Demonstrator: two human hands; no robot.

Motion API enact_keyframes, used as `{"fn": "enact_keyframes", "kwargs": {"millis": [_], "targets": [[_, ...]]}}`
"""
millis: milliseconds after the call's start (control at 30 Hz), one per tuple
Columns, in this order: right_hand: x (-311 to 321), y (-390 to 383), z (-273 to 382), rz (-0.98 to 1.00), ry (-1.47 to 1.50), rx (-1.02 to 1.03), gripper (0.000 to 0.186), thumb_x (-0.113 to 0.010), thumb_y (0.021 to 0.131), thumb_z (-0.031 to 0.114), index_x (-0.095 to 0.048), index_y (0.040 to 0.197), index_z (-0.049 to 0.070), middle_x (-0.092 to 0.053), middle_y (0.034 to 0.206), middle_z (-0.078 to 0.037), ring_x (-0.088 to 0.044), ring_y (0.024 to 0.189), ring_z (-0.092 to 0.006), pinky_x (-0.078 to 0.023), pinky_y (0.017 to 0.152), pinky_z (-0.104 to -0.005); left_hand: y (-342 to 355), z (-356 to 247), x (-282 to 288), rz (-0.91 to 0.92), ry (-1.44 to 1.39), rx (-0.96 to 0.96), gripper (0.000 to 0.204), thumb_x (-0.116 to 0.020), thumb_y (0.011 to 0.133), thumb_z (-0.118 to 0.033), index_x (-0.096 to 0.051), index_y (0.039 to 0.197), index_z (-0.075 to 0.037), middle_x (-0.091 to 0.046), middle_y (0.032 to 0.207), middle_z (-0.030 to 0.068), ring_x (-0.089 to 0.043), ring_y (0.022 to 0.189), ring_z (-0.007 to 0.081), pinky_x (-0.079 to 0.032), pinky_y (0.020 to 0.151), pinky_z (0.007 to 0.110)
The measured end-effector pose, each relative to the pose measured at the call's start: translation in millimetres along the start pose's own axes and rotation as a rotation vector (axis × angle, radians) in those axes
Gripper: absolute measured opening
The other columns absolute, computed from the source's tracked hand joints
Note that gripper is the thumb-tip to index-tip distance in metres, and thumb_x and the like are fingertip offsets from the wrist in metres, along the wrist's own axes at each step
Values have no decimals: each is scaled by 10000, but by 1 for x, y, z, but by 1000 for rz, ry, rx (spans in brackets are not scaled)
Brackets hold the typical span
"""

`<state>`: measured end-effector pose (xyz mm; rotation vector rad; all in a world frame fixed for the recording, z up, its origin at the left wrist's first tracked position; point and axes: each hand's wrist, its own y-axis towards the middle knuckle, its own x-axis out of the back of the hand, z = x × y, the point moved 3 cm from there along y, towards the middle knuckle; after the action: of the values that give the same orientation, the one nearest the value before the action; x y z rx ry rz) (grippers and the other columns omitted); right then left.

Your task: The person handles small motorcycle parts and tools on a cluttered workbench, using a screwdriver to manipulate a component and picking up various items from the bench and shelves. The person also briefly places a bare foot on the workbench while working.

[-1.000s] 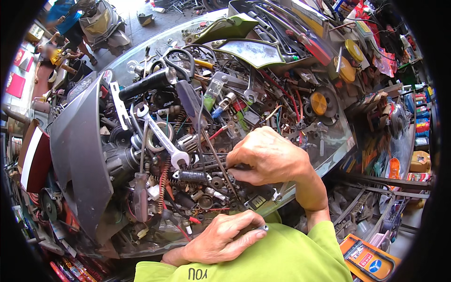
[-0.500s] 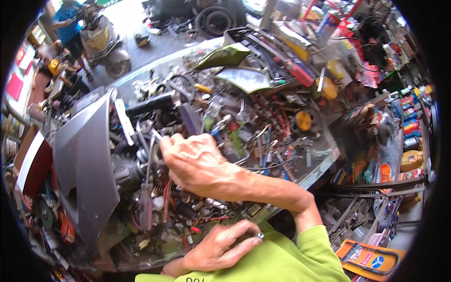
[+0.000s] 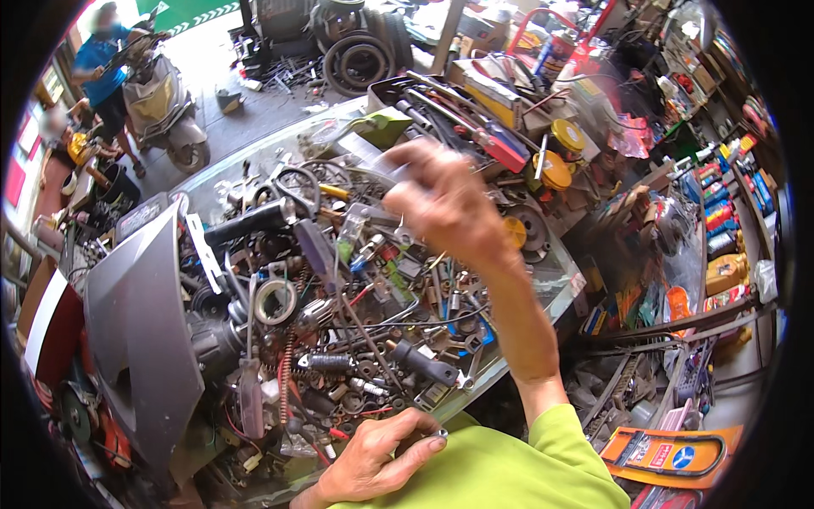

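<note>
Low in the picture, my left hand [image 3: 381, 454] is closed in a pinch, with a small round metal part [image 3: 442, 433] between thumb and forefinger. My right hand [image 3: 449, 199] hovers over the far part of a glass-topped bench [image 3: 555, 293]. Its fingers are smeared by motion, so whether they grip anything does not show. Nearest to them is a green body panel [image 3: 381, 127], partly covered by the hand. Beneath and left of the right arm lie a pale metal ring [image 3: 275, 302], a black-handled tool [image 3: 424, 365], a screwdriver with a clear handle [image 3: 251, 399] and a coil spring [image 3: 287, 373].
A large grey plastic panel [image 3: 140, 314] stands along the bench's left side. An open tray of tools [image 3: 424, 106] sits at the far edge, beside yellow-lidded tins [image 3: 555, 170]. Shelves with bottles [image 3: 725, 271] line the right. Beyond the bench, a person [image 3: 106, 64] stands by a scooter [image 3: 161, 102].
My right hand has swung away and to the right, from the ring to near the green panel. The ring and black-handled tool now show. My left hand keeps its pinch; the view has shifted slightly.
</note>
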<state>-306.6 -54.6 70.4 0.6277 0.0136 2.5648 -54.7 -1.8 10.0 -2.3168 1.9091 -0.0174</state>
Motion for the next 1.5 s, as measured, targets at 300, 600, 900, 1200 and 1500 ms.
{"fn": "enact_keyframes", "kwargs": {"millis": [300, 600, 900, 1200, 1500], "targets": [[70, 30, -57, -431, -778, -17, 356, -710, 793, 285, -735, 1063, 53, -741, 931, -187, -722, 854, -341, -542, 870, -413, -1, 3, 0, 2, -75, -6, 167, -655, 969, -122, -614, 1042, 22, -647, 784, 112, -638, 662, 196, -497, 609, 322], [-28, -15, 21, -136, -811, 384, 341, -720, 868, 244, -663, 1116, 16, -706, 863, -137, -699, 782, -312, -549, 705, -410, -1, 6, 4, -31, -75, 32, 174, -657, 971, -124, -615, 1047, 27, -649, 787, 137, -643, 671, 220, -511, 635, 339], [-106, -49, -12, 494, -727, 235, 638, -714, 799, 258, -485, 1327, -18, -663, 738, -158, -666, 660, -346, -487, 609, -473, 1, 1, 5, -12, -103, 26, 159, -655, 964, -103, -609, 1032, 33, -662, 820, 145, -676, 731, 247, -529, 680, 340], [-80, -54, -27, 197, -308, 253, 397, -795, 761, 126, -703, 1147, 104, -730, 908, -106, -706, 780, -184, -554, 668, -315, 2, 1, 5, -9, -82, 8, 159, -648, 968, -105, -605, 1036, 32, -666, 852, 148, -685, 758, 250, -533, 691, 341], [-24, -42, -53, -61, 168, -62, 327, -802, 768, -26, -713, 1074, 46, -710, 924, 31, -603, 829, -21, -532, 754, -208, 3, 8, 2, -25, -106, -37, 157, -655, 978, -106, -632, 1057, 28, -680, 792, 88, -645, 657, 148, -498, 601, 292]]}}
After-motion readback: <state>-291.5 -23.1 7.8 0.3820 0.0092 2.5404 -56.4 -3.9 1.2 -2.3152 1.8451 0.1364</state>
